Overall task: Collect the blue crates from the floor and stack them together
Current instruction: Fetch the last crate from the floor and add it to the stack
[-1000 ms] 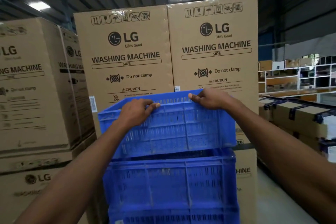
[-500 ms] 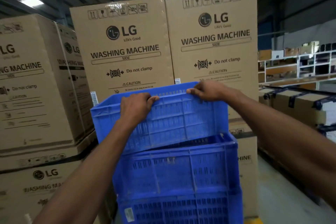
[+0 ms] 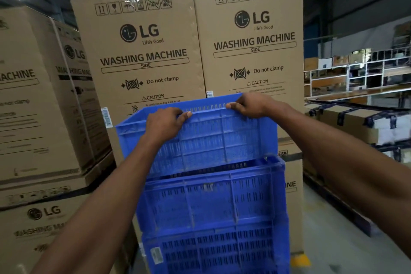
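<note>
Both our left hand (image 3: 165,123) and right hand (image 3: 250,104) clamp the top crate's (image 3: 206,140) near rim; it lies crosswise, tilted, now lower into the stack (image 3: 213,218).

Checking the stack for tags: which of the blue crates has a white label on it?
The bottom crate, lowest in the stack; its white label sits at its lower left. The top crate and the middle one show none.
</note>
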{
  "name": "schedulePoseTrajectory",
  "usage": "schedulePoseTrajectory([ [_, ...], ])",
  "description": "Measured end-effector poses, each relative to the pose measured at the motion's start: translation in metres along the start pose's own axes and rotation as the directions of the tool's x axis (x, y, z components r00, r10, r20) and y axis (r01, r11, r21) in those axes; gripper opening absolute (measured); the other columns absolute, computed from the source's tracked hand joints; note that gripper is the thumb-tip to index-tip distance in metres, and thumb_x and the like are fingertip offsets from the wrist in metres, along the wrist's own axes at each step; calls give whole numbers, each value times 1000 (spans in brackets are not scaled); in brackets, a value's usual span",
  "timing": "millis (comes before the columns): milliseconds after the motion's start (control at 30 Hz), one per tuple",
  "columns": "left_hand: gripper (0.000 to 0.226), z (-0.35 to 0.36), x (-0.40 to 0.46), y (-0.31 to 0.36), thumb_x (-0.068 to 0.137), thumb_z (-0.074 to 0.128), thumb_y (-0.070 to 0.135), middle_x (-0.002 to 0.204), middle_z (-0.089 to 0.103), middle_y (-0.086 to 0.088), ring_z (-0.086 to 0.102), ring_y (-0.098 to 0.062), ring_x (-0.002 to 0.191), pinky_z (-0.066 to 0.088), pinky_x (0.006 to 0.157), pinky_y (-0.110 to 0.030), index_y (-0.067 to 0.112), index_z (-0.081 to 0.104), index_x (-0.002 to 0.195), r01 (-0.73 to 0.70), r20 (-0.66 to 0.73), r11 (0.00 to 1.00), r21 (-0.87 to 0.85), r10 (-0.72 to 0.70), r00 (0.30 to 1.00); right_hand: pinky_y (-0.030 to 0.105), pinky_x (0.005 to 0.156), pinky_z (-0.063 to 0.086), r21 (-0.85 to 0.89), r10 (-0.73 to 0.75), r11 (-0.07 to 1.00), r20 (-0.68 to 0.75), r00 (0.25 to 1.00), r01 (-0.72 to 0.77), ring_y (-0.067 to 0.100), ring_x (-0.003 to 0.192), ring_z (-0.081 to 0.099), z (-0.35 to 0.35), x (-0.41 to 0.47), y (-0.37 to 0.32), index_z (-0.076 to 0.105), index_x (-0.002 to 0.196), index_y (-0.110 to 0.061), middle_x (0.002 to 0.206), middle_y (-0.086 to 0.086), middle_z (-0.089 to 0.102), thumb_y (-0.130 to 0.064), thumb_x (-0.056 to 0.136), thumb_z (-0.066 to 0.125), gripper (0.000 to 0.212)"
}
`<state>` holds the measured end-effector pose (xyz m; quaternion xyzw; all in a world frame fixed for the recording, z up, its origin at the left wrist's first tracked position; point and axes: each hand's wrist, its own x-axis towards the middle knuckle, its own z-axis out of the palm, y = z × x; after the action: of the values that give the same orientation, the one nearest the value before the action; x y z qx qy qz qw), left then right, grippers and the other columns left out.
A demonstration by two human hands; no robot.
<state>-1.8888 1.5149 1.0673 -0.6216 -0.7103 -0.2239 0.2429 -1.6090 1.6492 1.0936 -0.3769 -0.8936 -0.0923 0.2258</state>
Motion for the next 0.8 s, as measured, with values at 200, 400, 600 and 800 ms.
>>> schedulePoseTrajectory([
  [200, 61, -20, 3, -29, 93, 40, 76, 92, 71, -4, 65, -27, 85, 56, 76, -48, 27, 73, 106, 101, 123, 985, -142, -83, 989, 40, 79, 56, -84, 21, 996, -20, 1000, -23, 21, 73, 63, 4, -3, -30, 74, 98, -23, 75, 0, 68, -77, 93, 24, 75],
  [400, 52, -13, -15, -3, 103, 33, 66, 99, 72, -2, 64, -32, 102, 44, 97, -52, 30, 70, 108, 111, 16, 994, -8, -111, 994, 31, 69, 40, -68, 38, 997, 16, 999, -37, 22, 82, 61, 0, -10, -29, 71, 116, -32, 88, 4, 73, -52, 106, 32, 44],
  [600, 51, -24, -17, 25, 103, 36, 63, 97, 72, -5, 64, -33, 106, 28, 112, -63, 25, 71, 99, 189, -52, 982, -11, -189, 981, 33, 77, 46, 63, 28, 998, 28, 999, -30, 19, 79, 65, -14, -1, -17, 68, 127, -21, 77, -1, 72, -60, 103, 36, 56],
  [800, 50, -12, -39, 15, 105, 31, 63, 102, 70, -7, 59, -37, 109, 38, 103, -58, 33, 69, 112, 65, -132, 998, 12, -63, 989, 32, 64, 50, -79, -3, 997, -134, 991, -7, 17, 66, 64, -7, -38, -11, 71, 117, -32, 65, -5, 67, -67, 101, 32, 55],
])
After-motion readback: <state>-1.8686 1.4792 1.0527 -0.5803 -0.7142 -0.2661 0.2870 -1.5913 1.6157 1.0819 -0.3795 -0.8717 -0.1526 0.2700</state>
